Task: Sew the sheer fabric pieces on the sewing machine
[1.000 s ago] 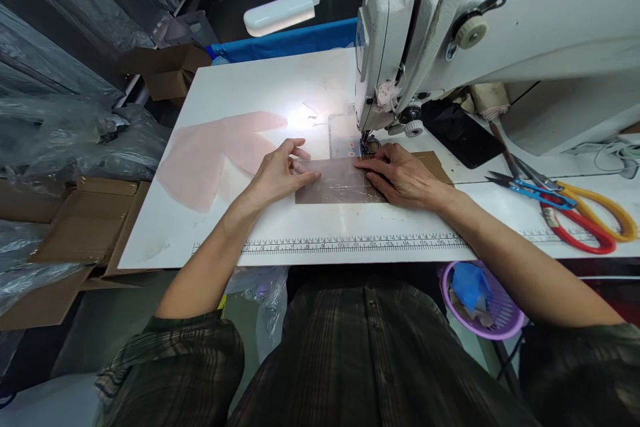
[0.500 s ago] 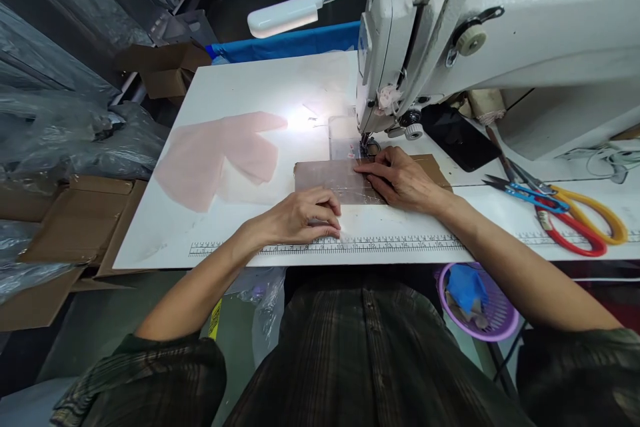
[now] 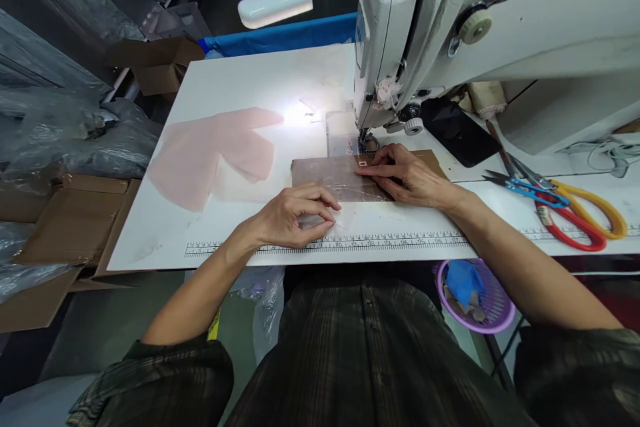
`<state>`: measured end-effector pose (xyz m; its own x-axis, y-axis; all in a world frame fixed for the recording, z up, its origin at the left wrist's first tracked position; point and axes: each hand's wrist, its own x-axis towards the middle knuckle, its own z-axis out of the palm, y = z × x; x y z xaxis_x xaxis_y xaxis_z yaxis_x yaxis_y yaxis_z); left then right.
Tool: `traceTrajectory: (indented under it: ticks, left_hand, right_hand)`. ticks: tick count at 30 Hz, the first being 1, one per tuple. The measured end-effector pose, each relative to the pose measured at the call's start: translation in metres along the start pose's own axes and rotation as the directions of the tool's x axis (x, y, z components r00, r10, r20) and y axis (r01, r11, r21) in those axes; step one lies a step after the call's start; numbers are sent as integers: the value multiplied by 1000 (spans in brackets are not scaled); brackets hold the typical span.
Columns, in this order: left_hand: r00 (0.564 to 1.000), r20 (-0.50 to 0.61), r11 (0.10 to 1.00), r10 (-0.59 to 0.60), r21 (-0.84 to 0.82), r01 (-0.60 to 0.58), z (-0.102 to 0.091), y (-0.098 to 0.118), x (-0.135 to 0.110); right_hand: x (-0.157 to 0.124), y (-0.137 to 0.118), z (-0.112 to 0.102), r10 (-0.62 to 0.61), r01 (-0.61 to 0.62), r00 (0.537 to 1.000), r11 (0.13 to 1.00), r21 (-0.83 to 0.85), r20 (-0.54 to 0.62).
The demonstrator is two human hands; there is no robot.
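My right hand (image 3: 403, 177) lies on a brown cardboard piece (image 3: 429, 160) covered partly by clear, shiny film (image 3: 320, 177), just in front of the sewing machine's presser foot (image 3: 366, 141). Its fingers are stretched out, with the index fingertip beside a small red-and-white label (image 3: 363, 163). To the left, my left hand (image 3: 297, 215) is at the cardboard's front edge, thumb and fingertips brought together. A faint see-through scrap seems to show at those fingertips, too thin to name. Pale pink sheer fabric pieces (image 3: 200, 153) lie farther left on the white table (image 3: 150, 240).
The white sewing machine (image 3: 540, 20) stands at the right under a lamp (image 3: 277, 5). A black phone (image 3: 460, 130), blue thread snips (image 3: 535, 192) and scissors with red and yellow handles (image 3: 570, 220) lie near it. A printed ruler (image 3: 380, 241) runs along the front edge. A purple basket (image 3: 503, 307) is below.
My left hand has lifted slightly and its thumb and fingertips have come together. The red-and-white label now shows by my right fingertips. The whole view has shifted a little.
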<state>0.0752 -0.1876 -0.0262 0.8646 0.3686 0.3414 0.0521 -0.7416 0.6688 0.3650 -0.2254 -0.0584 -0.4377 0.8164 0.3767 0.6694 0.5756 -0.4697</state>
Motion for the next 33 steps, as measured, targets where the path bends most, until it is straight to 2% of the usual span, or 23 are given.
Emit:
traceTrajectory:
  ticks: [5,8,11,14,19,24,26,30,33]
  left_hand:
    - [995,-44,996,86,-24,-87,6,1,1]
    - [989,-5,989,146,-3,-146,11,1,1]
    - [978,50,975,204,76,-208,17,0,-1]
    - [968,56,951,246,179,-252,21,-1,-2]
    - [970,73,936,231,255,-242,21,-3,-2]
    - [968,36,910,249,333,-246,20,-3,-2]
    - [965,26,908,260,332,-254,20,-4,-2]
    - [976,56,928,210,303,-217,19,-5,-1]
    - [981,54,941,185,278,-192,19,-5,-1]
  right_hand:
    - [1,1,3,-32,30,999,999,-45,-30]
    - [1,2,4,-40,37,999,997,-73,-37]
    - [1,2,6,-39,34,998,995,-94,-50]
    - [1,1,7,-41,34,997,994,-100,-65]
    - [1,-4,2,57,-57,998,998,-5,-41]
    - [2,-9,-3,161,-157,985,985,76,-60]
    - [2,-9,-4,166,-161,984,984,75,-62]
    - [1,-11,-6,167,-163,985,984,66,-52]
    - [0,-11,-8,91,-90,996,994,66,-15]
